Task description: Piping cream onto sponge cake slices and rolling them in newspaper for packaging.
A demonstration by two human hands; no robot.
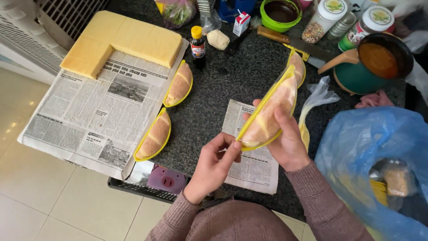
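Held above the counter's near edge, the yellow-wrapped bread [269, 114] is clasped by the right hand [287, 138] while the left hand [216, 163] pinches its lower tip, so a loosened grip could drop it to the floor.

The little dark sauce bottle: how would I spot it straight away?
Start at the big yellow sponge slab on the newspaper. Just past its right edge, on the dark speckled counter, stands the sauce bottle. It is the only upright dark bottle with a yellow cap.
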